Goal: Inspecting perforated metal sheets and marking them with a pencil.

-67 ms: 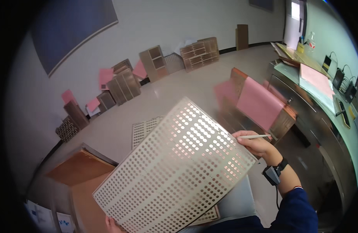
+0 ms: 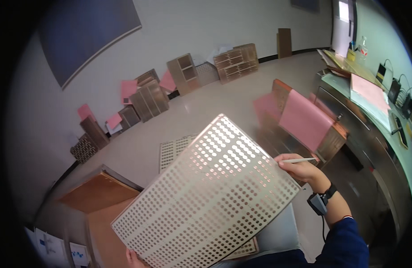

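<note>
Pinches the dotted panel (image 2: 201, 196) by its right edge between thumb and fingers of the right hand (image 2: 302, 169), closed about as far as the panel's thin rim allows, with a pale stick (image 2: 304, 160) tucked into the same grip and pointing off to the right, perhaps to keep clear of the face. Holds the lower-left edge in the left hand (image 2: 134, 260), closed at the rim but mostly hidden under the panel; cannot tell how far those fingers reach beneath. Spans the panel aslant between the two hands, gripped only at the edges, probably to share its weight and leave the face uncovered, with a bright reflection across the far end. Overlaps a second dotted panel (image 2: 172, 149) ahead of the left fingers, on the floor. Has an open brown box (image 2: 101, 192) just beside the left fingers, so allows little swing that way. Meets a stack under a pink sheet (image 2: 306, 118) beyond the right fingertips, then a desk (image 2: 344, 118) farther right, so calls for care with the right corner. Offers the widest room forward of both hands, past the far corner, over the floor (image 2: 223, 100) toward leaning panels (image 2: 150, 102) along the wall.
</note>
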### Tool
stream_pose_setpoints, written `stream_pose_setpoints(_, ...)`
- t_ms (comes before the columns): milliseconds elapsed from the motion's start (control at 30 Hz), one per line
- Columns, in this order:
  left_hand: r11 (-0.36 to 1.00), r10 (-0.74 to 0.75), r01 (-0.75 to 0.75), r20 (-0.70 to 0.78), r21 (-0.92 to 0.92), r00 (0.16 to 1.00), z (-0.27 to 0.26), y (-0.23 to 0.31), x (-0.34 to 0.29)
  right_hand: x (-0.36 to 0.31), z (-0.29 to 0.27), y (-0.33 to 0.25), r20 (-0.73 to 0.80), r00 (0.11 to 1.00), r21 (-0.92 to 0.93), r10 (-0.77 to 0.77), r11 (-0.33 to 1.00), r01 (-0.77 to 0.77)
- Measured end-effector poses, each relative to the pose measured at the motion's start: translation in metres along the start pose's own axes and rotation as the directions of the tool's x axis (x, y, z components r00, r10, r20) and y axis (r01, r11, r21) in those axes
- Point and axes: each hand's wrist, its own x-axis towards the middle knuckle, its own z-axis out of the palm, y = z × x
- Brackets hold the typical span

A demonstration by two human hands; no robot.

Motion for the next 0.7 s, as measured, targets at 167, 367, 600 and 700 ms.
stream_pose_setpoints(167,0.996,-0.034,0.022,-0.136,-0.084,0.990,-0.019,0.001,0.002,-0.018,0.014,-0.013,-0.024,0.996,-0.375,0.089,0.923,-0.092)
stream_pose_setpoints(367,0.993,-0.054,0.033,-0.188,-0.116,0.981,-0.010,0.023,-0.010,-0.017,0.015,-0.001,-0.014,0.975,-0.454,0.220,0.868,-0.202)
stream_pose_setpoints(600,0.983,-0.097,0.065,-0.189,-0.169,0.977,-0.016,0.026,-0.012,-0.027,0.033,-0.018,-0.086,0.943,-0.371,0.322,0.868,-0.330)
stream_pose_setpoints(700,0.991,-0.054,0.028,-0.201,-0.132,0.978,-0.017,0.036,-0.011,-0.020,0.033,-0.004,-0.019,0.996,-0.401,-0.083,0.913,0.068)
